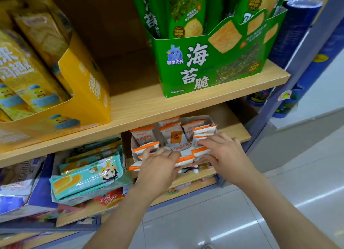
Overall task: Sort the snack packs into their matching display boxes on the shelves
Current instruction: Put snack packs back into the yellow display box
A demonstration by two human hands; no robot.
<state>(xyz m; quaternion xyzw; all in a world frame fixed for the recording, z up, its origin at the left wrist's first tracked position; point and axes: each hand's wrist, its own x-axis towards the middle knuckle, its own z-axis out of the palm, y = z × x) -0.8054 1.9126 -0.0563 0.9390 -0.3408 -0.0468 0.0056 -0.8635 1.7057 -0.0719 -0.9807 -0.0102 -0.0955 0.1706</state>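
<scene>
The snack packs (175, 137) are small pillow-shaped sachets of white, glossy film with bright orange crimped ends. The ones standing upright at the back show an orange square and orange print on the front. They sit just right of the frame's centre, in a white display box (209, 119) of thin card with a low front, on the lower shelf (235, 130).

The left hand (158, 167) lies palm down at the front of the box. Its fingers are curled over a bundle of flat-lying packs, whose orange edges stick out on either side of it. The right hand (223, 154) reaches in from the right with its fingers fairly straight across the packs. Its thumb is lower down beside one, and I cannot tell whether it actually pinches anything. The two hands are close together but apart.

The shelves are pale boards with a wood grain. On the upper shelf (141, 109) stand a green box (186, 72) of printed card with a scalloped front and a yellow box (89, 92), which is blurred and cut off at the left edge. Shiny teal packs (83, 176) lie at the lower left. The print on the sachets is too small to read. The hands cover the front of the white box, and the goods under the lowest board are mostly hidden.
</scene>
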